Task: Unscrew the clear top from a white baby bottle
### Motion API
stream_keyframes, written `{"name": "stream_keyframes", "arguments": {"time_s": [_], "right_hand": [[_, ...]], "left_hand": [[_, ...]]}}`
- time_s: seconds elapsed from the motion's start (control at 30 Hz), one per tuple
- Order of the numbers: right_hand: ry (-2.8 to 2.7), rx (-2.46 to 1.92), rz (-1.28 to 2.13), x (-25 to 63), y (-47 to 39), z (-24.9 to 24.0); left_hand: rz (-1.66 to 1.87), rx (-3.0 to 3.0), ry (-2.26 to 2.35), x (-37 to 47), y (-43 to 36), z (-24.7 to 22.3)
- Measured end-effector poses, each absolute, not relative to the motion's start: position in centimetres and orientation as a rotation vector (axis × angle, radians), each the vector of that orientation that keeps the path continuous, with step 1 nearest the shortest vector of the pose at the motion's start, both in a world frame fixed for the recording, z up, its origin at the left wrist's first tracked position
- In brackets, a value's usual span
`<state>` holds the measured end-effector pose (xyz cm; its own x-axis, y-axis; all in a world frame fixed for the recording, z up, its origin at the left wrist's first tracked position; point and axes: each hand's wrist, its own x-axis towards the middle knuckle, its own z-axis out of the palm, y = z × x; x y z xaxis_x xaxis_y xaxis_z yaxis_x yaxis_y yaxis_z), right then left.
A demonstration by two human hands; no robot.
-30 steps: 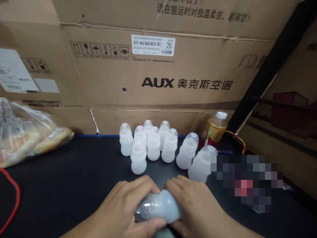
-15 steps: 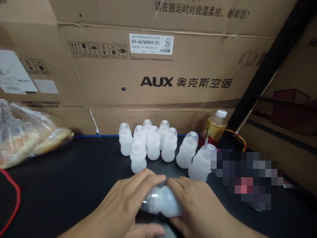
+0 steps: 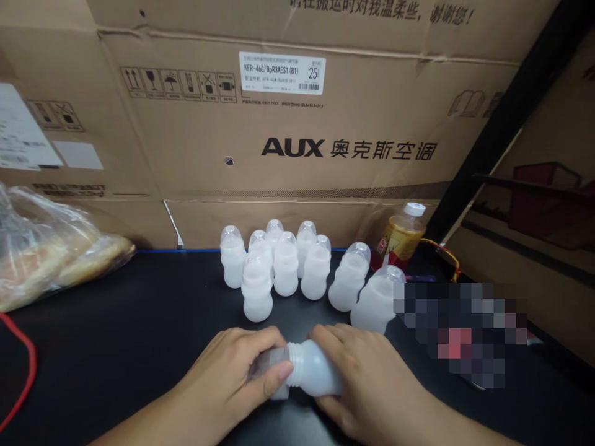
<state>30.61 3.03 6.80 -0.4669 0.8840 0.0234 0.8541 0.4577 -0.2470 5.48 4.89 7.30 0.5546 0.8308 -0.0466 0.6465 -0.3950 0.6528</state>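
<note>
Our left hand (image 3: pixel 232 375) curls its fingers (image 3: pixel 274 373) around the clear cap (image 3: pixel 269 365), while our right hand (image 3: pixel 367 378) wraps the white bottle (image 3: pixel 311 375) lying low over the black table (image 3: pixel 116 334). Behind stand capped bottles (image 3: pixel 286 266), a drink bottle (image 3: pixel 402 235) and cardboard boxes (image 3: pixel 297 142).

Held bottle (image 3: pixel 312 375): milky translucent plastic, smooth, soft sheen.
Its cap (image 3: pixel 272 370): clear plastic, glossy.
Standing bottles (image 3: pixel 286 266): same frosted white plastic, clear glossy dome caps.
Table (image 3: pixel 130 334): black, matt, even surface.
Cartons (image 3: pixel 297 155): brown corrugated cardboard, matt, creased; white paper label (image 3: pixel 282 73).
Bag (image 3: pixel 51 254): thin clear plastic film, crinkled, shiny.
Drink bottle (image 3: pixel 403 235): clear glossy plastic, white cap.
</note>
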Motion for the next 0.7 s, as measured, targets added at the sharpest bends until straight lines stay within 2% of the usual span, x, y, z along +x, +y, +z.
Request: {"name": "stream_keyframes", "arguments": {"time_s": [0.17,0.47,0.7], "right_hand": [[-2.442,-1.421,0.344,30.9,2.9,6.1],[-1.996,-1.138,0.760,30.7,2.6,6.5],[-2.020,-0.970,0.470,30.7,2.9,6.4]], "left_hand": [[0.498,2.096,1.021,5.4,5.1,8.0],[0.619,1.871,0.925,5.6,5.2,6.7],[0.633,1.994,0.881,5.8,4.7,7.4]]}}
